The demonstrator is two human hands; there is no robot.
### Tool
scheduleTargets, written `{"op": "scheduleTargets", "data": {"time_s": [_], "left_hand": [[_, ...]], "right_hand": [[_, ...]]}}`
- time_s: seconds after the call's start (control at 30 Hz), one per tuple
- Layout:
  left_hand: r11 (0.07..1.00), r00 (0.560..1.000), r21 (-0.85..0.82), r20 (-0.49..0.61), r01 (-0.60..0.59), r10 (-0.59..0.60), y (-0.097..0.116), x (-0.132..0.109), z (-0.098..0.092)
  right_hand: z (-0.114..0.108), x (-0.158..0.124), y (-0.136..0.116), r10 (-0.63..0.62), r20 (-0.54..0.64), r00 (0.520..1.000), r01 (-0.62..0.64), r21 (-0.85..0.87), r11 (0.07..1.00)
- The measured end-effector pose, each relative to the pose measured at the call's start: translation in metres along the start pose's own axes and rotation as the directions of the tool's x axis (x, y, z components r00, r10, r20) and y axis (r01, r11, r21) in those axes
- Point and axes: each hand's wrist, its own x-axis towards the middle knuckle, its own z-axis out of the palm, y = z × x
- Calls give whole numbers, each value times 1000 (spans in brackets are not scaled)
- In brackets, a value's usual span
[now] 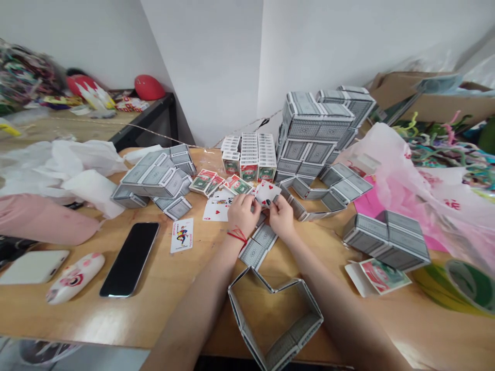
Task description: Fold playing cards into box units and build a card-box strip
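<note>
Near the middle of the table, my left hand (pixel 243 214) has its fingers closed at the left edge of a playing card (pixel 267 192) with red hearts. The fingers of my right hand (pixel 281 215) pinch the same card from the right, the thumb on its face. Under and below the hands lie grey-backed cards (pixel 258 246) joined in a strip. Between my forearms stands a heart-shaped ring of folded cards (pixel 296 330). Loose face-up cards (pixel 215 210) lie left of my left hand, and a joker card (pixel 181 235) lies further left.
Stacked card boxes (pixel 249 154) stand behind the hands. Grey card structures are at left (pixel 149 175) and right (pixel 320 123). A phone (pixel 130 260) and a white case (pixel 75 278) lie left. At right are a card block (pixel 386 238), an opened box (pixel 382 276) and tape (pixel 456 283).
</note>
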Motion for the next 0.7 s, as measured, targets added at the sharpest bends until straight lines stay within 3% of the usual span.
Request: {"op": "scheduleTargets", "data": {"time_s": [0.07,0.2,0.27,0.37,0.43,0.5,0.7], "left_hand": [[994,1000,-107,-3,9,-10,3,0,-2],[904,993,-413,9,112,-119,6,2,-5],[789,971,-571,65,226,-232,3,4,-4],[497,893,-753,280,431,-351,-4,7,1],[317,845,-793,425,521,-325,-9,9,3],[216,808,-790,503,574,-308,-13,10,4],[108,734,-736,628,668,-259,-17,12,0]], "right_hand": [[0,3,-1,57,-13,998,-54,140,989],[-2,5,-7,178,111,978,-206,355,912],[-4,6,-10,206,175,963,-260,392,883],[-6,6,-12,210,247,946,-300,417,858],[-8,6,-12,204,284,937,-315,430,846],[-9,6,-12,194,314,929,-323,436,840],[-11,5,-11,169,370,914,-322,404,856]]}}
